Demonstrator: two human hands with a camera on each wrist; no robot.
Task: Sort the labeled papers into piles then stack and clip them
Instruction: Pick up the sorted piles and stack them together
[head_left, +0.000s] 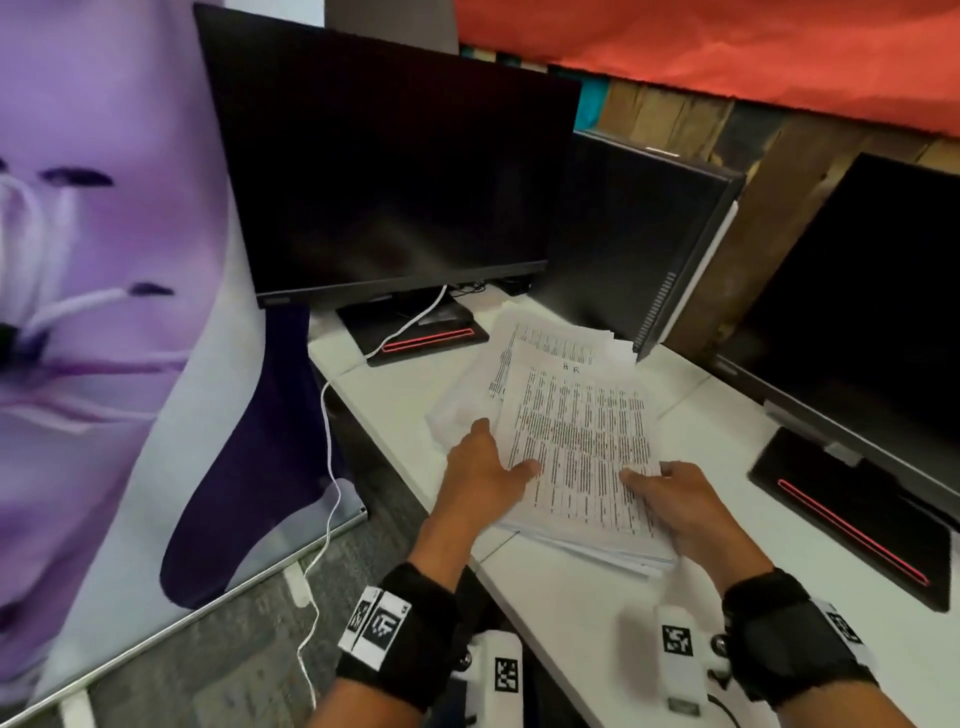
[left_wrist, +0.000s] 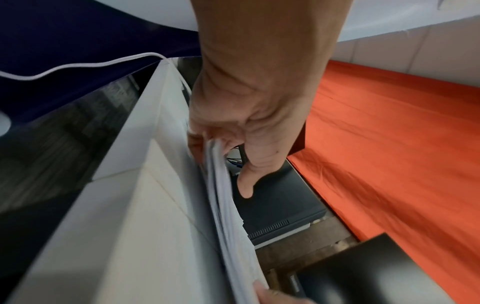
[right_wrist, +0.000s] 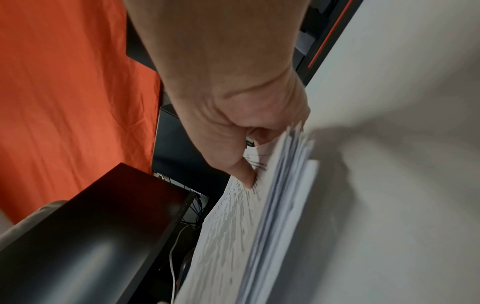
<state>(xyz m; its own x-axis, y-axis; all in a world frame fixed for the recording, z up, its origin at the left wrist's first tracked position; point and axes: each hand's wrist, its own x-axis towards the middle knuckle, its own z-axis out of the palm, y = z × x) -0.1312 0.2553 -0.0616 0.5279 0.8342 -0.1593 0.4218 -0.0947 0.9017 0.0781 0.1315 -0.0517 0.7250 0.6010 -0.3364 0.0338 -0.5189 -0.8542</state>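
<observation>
I see my left hand (head_left: 480, 478) and right hand (head_left: 675, 501) each gripping a near corner of the paper stack (head_left: 582, 447), thumbs on top, on the white desk (head_left: 597, 613), its long axis running away from me, the "HR" heading at the far end

Dim indoor light, soft shadows, motion blur, wide-angle warping at edges.
</observation>
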